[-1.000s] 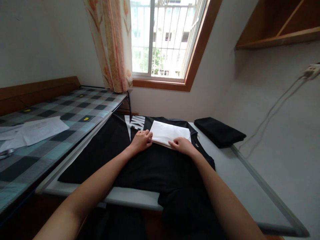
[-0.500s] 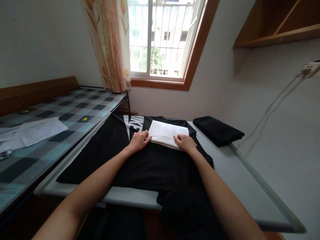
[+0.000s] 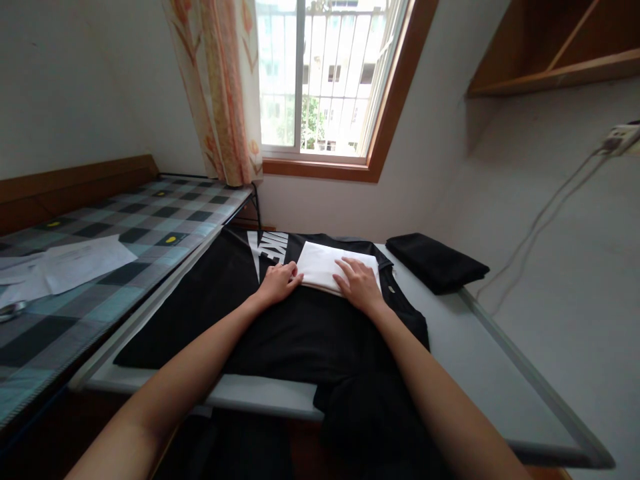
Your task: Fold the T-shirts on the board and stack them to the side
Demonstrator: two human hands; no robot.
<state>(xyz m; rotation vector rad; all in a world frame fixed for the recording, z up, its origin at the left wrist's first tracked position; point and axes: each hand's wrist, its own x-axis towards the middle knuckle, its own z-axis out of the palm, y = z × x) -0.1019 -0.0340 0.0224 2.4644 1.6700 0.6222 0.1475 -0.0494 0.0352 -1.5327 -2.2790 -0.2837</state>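
A folded white cloth point(image 3: 325, 261) lies on a black T-shirt point(image 3: 280, 320) with white lettering, spread over a grey table point(image 3: 480, 360). My left hand point(image 3: 278, 280) rests at the cloth's left edge, fingers curled against it. My right hand point(image 3: 358, 283) lies flat on top of the white cloth, fingers stretched out and spread.
A folded black garment point(image 3: 436, 261) sits at the table's far right. To the left is a checked bed point(image 3: 125, 233) with white papers point(image 3: 75, 261). A window point(image 3: 325, 80) and curtain point(image 3: 220, 93) are ahead, a wooden shelf point(image 3: 550, 53) and a cable point(image 3: 545, 213) on the right wall.
My right hand has opened from a curled grip at the cloth's near edge and slid onto its top, lying flat. My left hand has stayed in place.
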